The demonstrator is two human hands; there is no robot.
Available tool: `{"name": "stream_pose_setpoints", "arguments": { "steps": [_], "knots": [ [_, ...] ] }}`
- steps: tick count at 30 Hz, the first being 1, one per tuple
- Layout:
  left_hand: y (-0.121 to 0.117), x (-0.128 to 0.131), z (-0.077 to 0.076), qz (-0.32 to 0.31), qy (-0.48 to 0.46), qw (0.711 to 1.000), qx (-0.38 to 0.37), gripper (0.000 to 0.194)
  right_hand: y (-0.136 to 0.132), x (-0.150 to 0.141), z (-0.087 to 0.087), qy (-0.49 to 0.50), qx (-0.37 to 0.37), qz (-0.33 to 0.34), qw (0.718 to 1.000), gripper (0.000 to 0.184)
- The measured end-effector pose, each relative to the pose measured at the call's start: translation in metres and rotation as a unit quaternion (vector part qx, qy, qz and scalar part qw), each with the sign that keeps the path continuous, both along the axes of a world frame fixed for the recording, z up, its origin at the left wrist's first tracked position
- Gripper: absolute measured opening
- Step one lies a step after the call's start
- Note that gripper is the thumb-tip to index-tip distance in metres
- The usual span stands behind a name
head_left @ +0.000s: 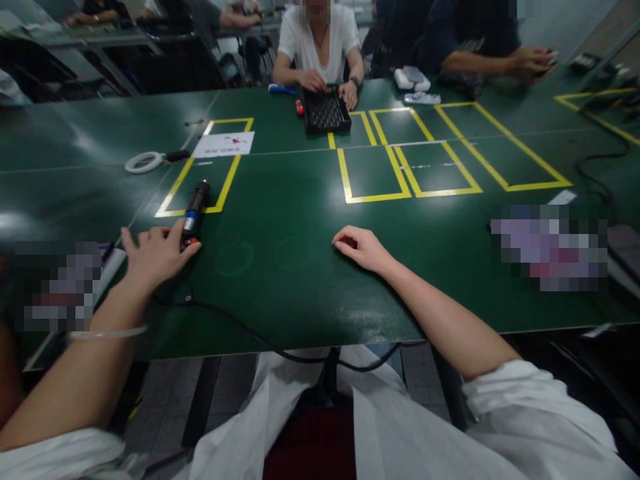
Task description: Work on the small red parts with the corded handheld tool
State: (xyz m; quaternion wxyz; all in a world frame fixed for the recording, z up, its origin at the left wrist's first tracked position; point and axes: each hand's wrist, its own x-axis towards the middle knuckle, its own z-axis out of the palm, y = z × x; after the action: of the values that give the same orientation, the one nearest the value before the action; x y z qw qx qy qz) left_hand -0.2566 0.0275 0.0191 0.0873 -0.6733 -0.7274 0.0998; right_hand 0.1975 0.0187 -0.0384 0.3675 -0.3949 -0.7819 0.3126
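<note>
On the left part of the green table, my left hand (157, 257) is spread out palm down. Its thumb and index finger are at the near end of a dark cylindrical tool (199, 199) with a blue ring and a silver band. Red-orange bits show beside the thumb, partly hidden by the hand. Further right, my right hand (361, 248) rests on its side on the tabletop with the fingers loosely curled in, and nothing shows in them.
Yellow tape rectangles (377, 199) mark the green table (280, 293). A printed white sheet (223, 144) and a white tape roll (144, 162) lie far left. Across the table, a person handles a black tray (327, 123). A black cable (240, 323) runs toward my lap. Blurred-out items lie at both sides.
</note>
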Motion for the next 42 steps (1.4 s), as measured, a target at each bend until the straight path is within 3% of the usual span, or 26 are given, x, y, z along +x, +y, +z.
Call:
{"name": "stream_pose_setpoints", "arguments": {
  "steps": [7,12,18,22,25,29,32,34,38,42],
  "knots": [
    [0.011,-0.033,0.007,0.014,0.035,0.999,-0.021,0.079,-0.002,-0.001,0.004,-0.004,-0.013,0.004,1.0,0.011],
    [-0.001,-0.018,0.009,-0.01,0.059,0.997,0.055,0.066,-0.002,-0.001,0.006,-0.009,-0.017,0.006,1.0,0.011],
    [-0.005,0.001,0.018,0.049,0.067,0.995,0.054,0.063,-0.002,-0.001,0.006,-0.021,-0.017,0.005,1.0,0.011],
    [0.0,0.013,0.031,0.1,-0.002,0.993,0.066,0.06,-0.002,-0.002,0.006,-0.023,-0.02,0.005,1.0,0.01],
    [0.004,0.041,0.033,0.054,-0.143,0.985,0.075,0.052,-0.002,-0.002,0.006,-0.022,-0.02,0.006,1.0,0.01],
    [0.006,0.103,0.029,-0.123,-0.347,0.929,0.02,0.042,-0.001,0.0,0.005,-0.02,-0.02,0.009,1.0,0.011],
    [0.008,0.156,0.026,-0.195,-0.441,0.876,-0.023,0.041,-0.001,0.0,0.005,-0.013,-0.031,0.019,0.999,0.011],
    [0.008,0.186,0.022,-0.229,-0.511,0.827,-0.061,0.045,-0.001,0.001,0.004,0.003,-0.048,0.032,0.998,0.013],
    [0.007,0.227,-0.001,-0.264,-0.606,0.732,-0.165,0.059,-0.001,0.0,0.004,0.051,-0.081,0.052,0.994,0.038],
    [0.003,0.239,-0.029,-0.259,-0.655,0.672,-0.23,0.066,-0.002,-0.001,0.006,0.056,-0.087,0.067,0.992,0.022]
  ]
}}
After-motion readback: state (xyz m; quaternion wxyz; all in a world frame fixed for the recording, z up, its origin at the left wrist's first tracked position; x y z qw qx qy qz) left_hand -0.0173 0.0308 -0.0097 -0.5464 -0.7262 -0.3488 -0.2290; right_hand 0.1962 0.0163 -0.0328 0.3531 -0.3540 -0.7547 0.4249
